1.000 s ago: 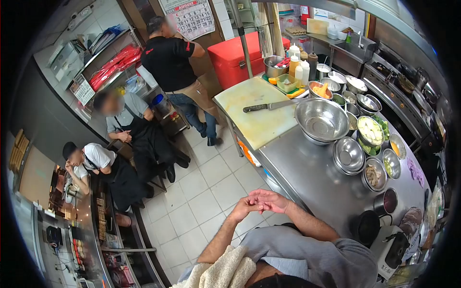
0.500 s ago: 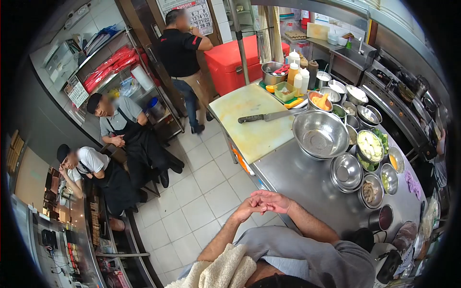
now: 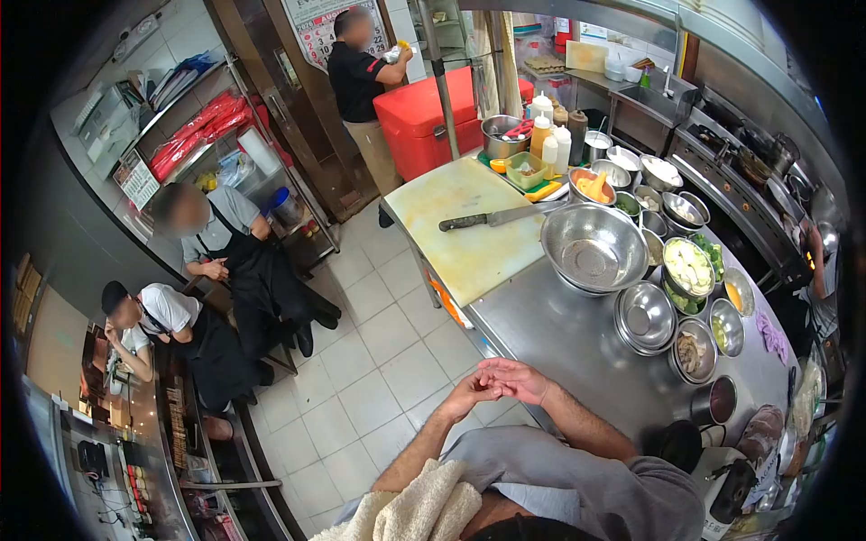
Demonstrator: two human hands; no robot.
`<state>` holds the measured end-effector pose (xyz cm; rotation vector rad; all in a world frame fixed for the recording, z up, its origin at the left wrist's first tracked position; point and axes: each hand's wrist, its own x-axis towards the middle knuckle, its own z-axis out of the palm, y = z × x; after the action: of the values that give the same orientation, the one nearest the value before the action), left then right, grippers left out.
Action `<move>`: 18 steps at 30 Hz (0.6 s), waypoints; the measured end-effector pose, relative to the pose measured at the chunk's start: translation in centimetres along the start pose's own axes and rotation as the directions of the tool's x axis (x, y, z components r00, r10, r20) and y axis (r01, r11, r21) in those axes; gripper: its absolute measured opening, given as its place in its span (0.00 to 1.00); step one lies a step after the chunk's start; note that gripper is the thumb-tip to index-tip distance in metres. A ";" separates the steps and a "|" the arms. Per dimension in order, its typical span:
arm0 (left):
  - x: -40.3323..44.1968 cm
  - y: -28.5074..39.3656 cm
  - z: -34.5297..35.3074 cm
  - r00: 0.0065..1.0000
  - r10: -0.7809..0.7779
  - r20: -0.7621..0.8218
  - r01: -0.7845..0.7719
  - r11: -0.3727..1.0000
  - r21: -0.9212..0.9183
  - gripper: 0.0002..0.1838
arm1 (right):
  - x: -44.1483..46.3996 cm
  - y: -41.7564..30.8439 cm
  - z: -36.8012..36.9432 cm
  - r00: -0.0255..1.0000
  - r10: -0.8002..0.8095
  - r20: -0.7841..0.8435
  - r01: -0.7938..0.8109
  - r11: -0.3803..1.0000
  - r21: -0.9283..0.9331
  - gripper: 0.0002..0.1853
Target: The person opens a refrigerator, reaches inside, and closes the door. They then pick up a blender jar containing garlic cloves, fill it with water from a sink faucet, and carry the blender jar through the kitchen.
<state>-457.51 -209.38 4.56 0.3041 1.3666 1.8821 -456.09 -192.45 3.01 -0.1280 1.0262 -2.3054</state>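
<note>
Above the grey shirt, my left hand (image 3: pixel 466 397) and my right hand (image 3: pixel 520 380) meet over the tiled floor, beside the edge of the steel table (image 3: pixel 532 338). The left fingers are closed around the fingertips of the right hand. Loosely stretched and slightly curved, the right fingers hold no object that I can see. A knife (image 3: pixel 501 215) lies across a yellowish cutting board (image 3: pixel 469 261) on the table. Nearest the board is a big steel bowl (image 3: pixel 595 243), with stacked smaller bowls (image 3: pixel 646 316) below it.
Two people in aprons (image 3: pixel 248 261) (image 3: pixel 189 347) sit at the left. Another person (image 3: pixel 356 99) stands by a red cooler (image 3: pixel 424 122). Squeeze bottles (image 3: pixel 550 149), ingredient bowls (image 3: pixel 688 268) and a dark pot (image 3: pixel 713 399) are on the table; a stove (image 3: pixel 744 194) runs behind.
The standing person has moved right and now raises something yellow and white in one hand. The view has shifted slightly. My hands stay together, almost unmoved.
</note>
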 end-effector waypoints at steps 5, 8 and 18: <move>0.0 -1.4 -1.2 0.998 -0.013 0.066 0.010 0.999 0.034 0.11 | -0.5 0.3 1.5 1.000 0.004 0.018 -0.005 0.999 0.047 0.23; -0.3 -2.1 -1.5 0.998 -0.007 0.059 0.004 0.998 0.057 0.11 | -0.6 0.2 1.8 1.000 0.025 0.009 -0.025 1.000 0.019 0.23; -0.6 -1.2 -1.1 0.991 -0.081 0.106 0.073 0.995 0.072 0.17 | -0.8 0.1 1.5 0.994 0.036 -0.104 -0.048 0.992 -0.119 0.16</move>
<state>-457.21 -210.46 3.25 0.3771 1.3519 1.7331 -454.87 -192.99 4.06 -0.0375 1.2095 -2.2308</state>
